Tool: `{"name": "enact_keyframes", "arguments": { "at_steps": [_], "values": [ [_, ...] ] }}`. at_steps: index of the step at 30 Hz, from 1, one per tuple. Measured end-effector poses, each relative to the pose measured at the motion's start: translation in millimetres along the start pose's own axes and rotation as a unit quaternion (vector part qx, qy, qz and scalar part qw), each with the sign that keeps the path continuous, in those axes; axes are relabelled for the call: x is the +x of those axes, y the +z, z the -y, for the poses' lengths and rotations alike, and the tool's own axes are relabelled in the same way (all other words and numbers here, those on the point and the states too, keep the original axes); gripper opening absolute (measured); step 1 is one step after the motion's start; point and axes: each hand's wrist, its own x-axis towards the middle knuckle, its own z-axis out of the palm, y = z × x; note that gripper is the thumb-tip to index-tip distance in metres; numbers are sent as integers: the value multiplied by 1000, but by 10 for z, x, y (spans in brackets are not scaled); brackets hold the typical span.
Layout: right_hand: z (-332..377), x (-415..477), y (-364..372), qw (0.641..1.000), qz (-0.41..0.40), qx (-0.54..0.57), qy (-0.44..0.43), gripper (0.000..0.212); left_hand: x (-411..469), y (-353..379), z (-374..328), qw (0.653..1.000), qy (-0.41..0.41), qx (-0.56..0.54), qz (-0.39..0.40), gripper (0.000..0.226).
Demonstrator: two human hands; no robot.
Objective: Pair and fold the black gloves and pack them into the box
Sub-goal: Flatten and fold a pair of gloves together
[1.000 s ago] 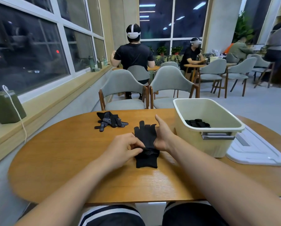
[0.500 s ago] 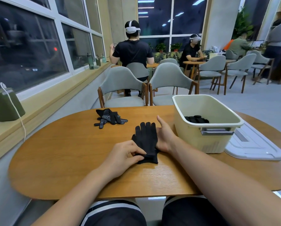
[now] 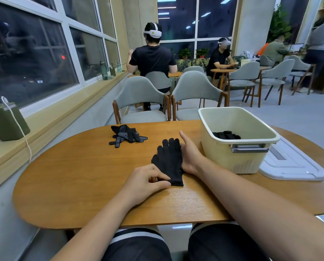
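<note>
A stacked pair of black gloves (image 3: 169,161) lies flat on the wooden table (image 3: 78,178), fingers pointing away from me. My left hand (image 3: 148,182) pinches the cuff end at the near left corner. My right hand (image 3: 189,157) lies along the pair's right edge with fingers straight, thumb pointing away. A loose heap of black gloves with grey grip dots (image 3: 126,135) sits further back on the left. The cream plastic box (image 3: 238,142) stands to the right, with folded black gloves (image 3: 226,135) inside.
The box's white lid (image 3: 291,164) lies flat on the table right of the box. Two grey chairs (image 3: 142,102) stand behind the table. A green device with a white cable (image 3: 7,121) sits on the window ledge. Other people sit at farther tables.
The cuff end that showed a mesh band now lies flat and plain. My left hand has slid to the near cuff corner; my right hand stays beside the pair.
</note>
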Motion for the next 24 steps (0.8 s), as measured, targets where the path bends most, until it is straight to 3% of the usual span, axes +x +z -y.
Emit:
{"name": "enact_keyframes", "arguments": {
  "at_steps": [3, 6, 8, 15, 24],
  "values": [
    [23, -11, 46, 988, -63, -125, -59, 83, -2, -6, 1, 1000, -1, -23, -5, 11],
    [44, -110, 32, 927, -103, -315, -173, 71, 11, -6, 29, 998, -20, -60, -29, 11],
    [41, -218, -27, 892, -108, -380, -221, 62, 34, -1, 73, 994, -37, -77, -63, 13],
    [-127, -522, -255, 821, -93, -496, -268, 38, 224, -19, 264, 978, -114, -88, -151, 15],
    [-296, -762, -347, 714, -50, -601, -354, 18, 508, -67, 398, 974, -145, -25, -174, 8]
  ]
}}
